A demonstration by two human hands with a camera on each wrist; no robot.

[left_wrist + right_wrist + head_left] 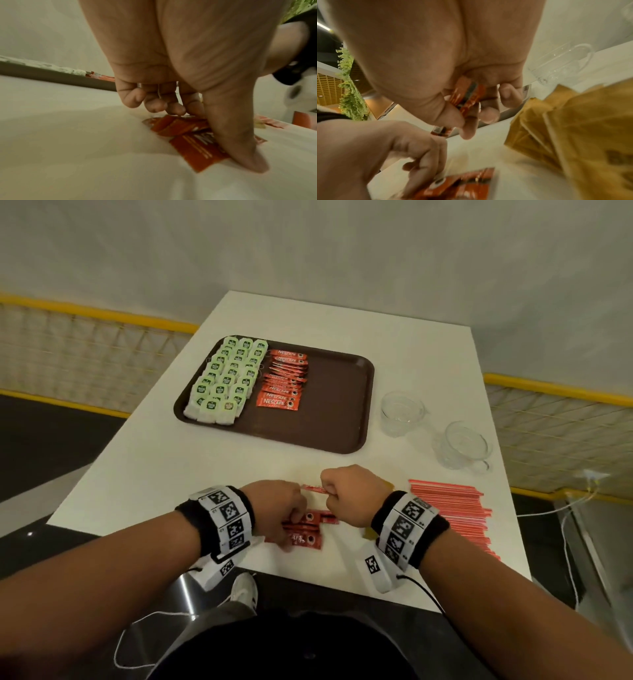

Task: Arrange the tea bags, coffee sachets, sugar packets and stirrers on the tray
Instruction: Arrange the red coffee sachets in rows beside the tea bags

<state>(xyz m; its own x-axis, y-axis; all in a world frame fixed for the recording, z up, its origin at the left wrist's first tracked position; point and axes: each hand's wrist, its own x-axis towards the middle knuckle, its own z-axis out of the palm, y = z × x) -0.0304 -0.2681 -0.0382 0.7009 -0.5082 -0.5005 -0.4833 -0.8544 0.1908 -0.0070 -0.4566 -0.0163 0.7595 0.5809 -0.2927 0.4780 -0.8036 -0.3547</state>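
Your right hand [352, 494] pinched some red coffee sachets [467, 97] between thumb and fingers — maybe two or three, it was blurry. Your left hand [277, 508] curled down onto the loose sachets [308, 529] on the table [154, 474] — near the brown tray [342, 405].

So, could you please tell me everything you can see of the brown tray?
The brown tray is a rounded rectangle with a raised rim, plastic-looking, lying flat on the white table. Its left part holds three rows of green-labelled tea bags, with overlapping red Nescafe sachets beside them; the right half is bare. Neither hand touches it.
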